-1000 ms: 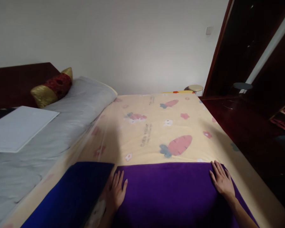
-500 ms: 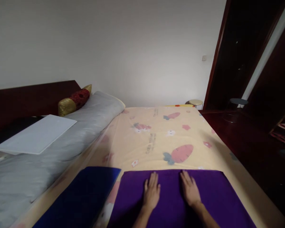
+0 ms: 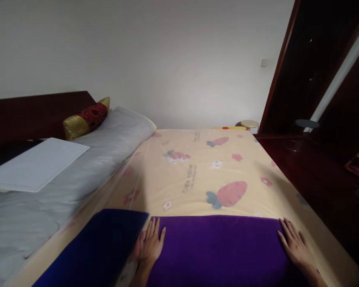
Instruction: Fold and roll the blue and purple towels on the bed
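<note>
A purple cloth (image 3: 218, 247) lies spread flat on the bed, its lower part cut off by the bottom of the view. My left hand (image 3: 152, 244) rests at the cloth's far left corner, palm down, fingers stretched out. At the far right corner lies my right hand (image 3: 296, 244), also flat with its fingers apart. Neither hand grips anything. To the left of my left hand is a dark blue flat piece (image 3: 98, 243), perhaps a folded cloth or a folder; I cannot tell which.
The bed has a cream sheet (image 3: 194, 191) with carrot prints. Along its left side run a long grey pillow or folded quilt (image 3: 107, 147), a white board (image 3: 42, 163) and a red-gold cushion (image 3: 91, 117). Two stools, one beige (image 3: 249, 124) and one dark (image 3: 307, 123), stand beyond.
My hands have slid apart from the middle of the purple cloth, the left one to its left edge and the right one to its right edge. The view has shifted slightly.
</note>
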{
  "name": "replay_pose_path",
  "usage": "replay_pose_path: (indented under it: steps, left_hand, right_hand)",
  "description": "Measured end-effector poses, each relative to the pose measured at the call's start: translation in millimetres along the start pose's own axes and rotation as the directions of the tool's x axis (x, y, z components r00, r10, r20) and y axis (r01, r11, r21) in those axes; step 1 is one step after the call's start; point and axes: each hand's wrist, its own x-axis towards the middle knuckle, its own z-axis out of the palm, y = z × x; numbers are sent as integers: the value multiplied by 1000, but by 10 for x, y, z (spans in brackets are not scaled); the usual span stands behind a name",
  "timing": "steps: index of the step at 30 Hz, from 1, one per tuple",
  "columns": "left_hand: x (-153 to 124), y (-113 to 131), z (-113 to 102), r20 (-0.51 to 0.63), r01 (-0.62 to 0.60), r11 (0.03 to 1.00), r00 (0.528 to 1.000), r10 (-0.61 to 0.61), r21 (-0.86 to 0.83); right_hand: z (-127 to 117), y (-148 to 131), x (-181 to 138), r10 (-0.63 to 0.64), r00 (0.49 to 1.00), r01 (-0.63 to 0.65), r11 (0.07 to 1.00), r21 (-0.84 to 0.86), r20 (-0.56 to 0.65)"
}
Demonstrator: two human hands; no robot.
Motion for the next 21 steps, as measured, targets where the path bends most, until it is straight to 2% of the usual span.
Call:
replay_pose_path:
  steps: [3,7,11,13,15,17,19,21]
  left_hand:
    - [-1,-36,89,-10,2,1000,1000,-2,27]
    - [46,-26,67,66,-26,999,998,23,42]
    - [205,-146,-181,202,-68,998,977,64,12]
    - [220,-121,-350,251,-50,999,967,44,14]
    - [105,49,-471,201,-15,999,979,8,35]
    - [-166,379,-478,72,-52,998,996,50,22]
    - [-566,814,-347,16,-259,962,965,262,-83]
    - [-1029,1251,-117,-68,-403,900,915,397,-169]
  right_hand:
    - [60,96,-40,33,999,-33,999,-10,4]
    - [139,48,11,42,999,-42,999,4,18]
    - [111,73,124,92,994,-91,996,-21,65]
    - [57,3,151,133,991,-131,989,-65,28]
    - [21,-209,107,141,987,-149,984,-98,-79]
    - [42,-594,-43,80,981,-97,991,-91,-178]
    - [137,-1113,-302,-80,981,75,997,-37,-177]
    - [289,-1660,-630,-205,965,213,977,28,-163]
